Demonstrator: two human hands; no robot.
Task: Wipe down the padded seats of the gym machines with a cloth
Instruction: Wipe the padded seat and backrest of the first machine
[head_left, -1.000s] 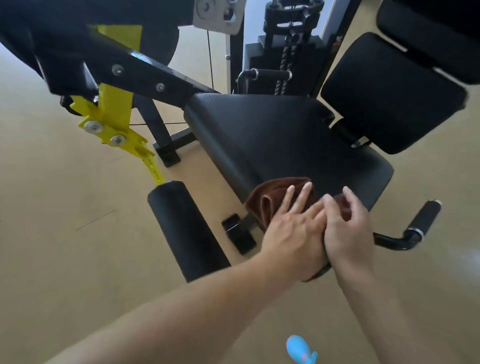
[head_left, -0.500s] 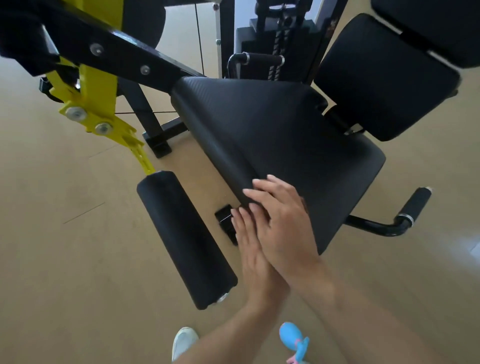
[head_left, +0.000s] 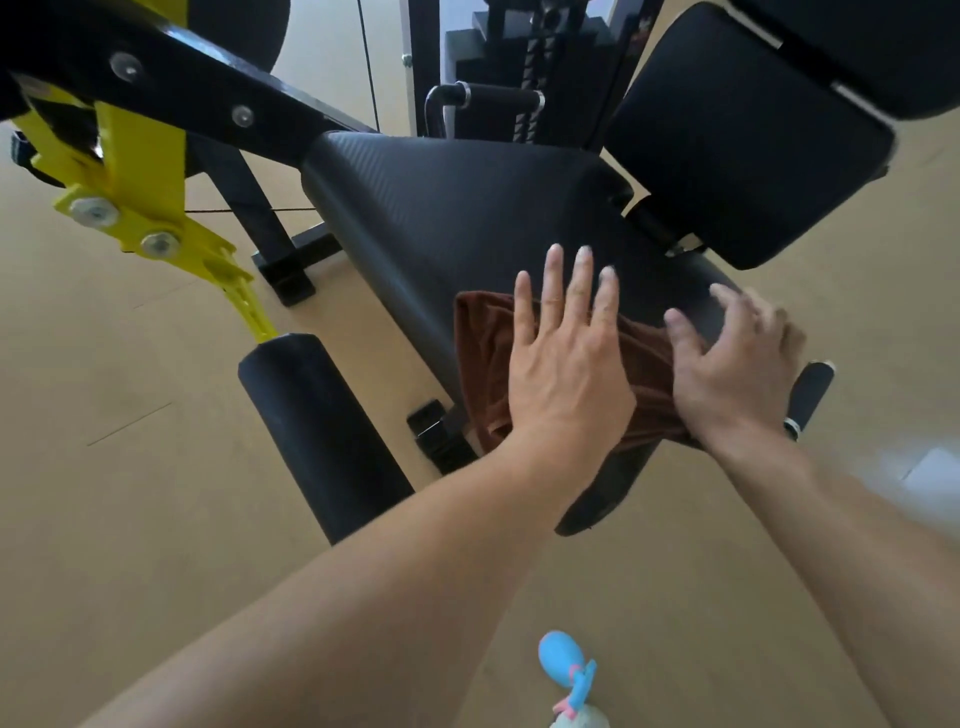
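Note:
A brown cloth (head_left: 485, 358) lies on the near end of the black padded seat (head_left: 467, 208) of a gym machine. My left hand (head_left: 566, 364) presses flat on the cloth with straight, spread fingers. My right hand (head_left: 737, 358) rests on the cloth's right part and the seat, fingers spread and slightly bent; it is blurred. The cloth's near edge hangs over the seat's front. A black backrest pad (head_left: 743, 135) stands behind the seat at the upper right.
A black foam leg roller (head_left: 322, 436) on a yellow arm (head_left: 135, 176) sits left of the seat. A black side handle (head_left: 810, 395) sticks out right of my right hand. Another handle (head_left: 488, 98) and the weight stack are behind. Tan floor surrounds the machine.
Both hands were stacked at the seat's front left edge with the cloth hidden; now they lie apart, spread on the cloth further right on the seat.

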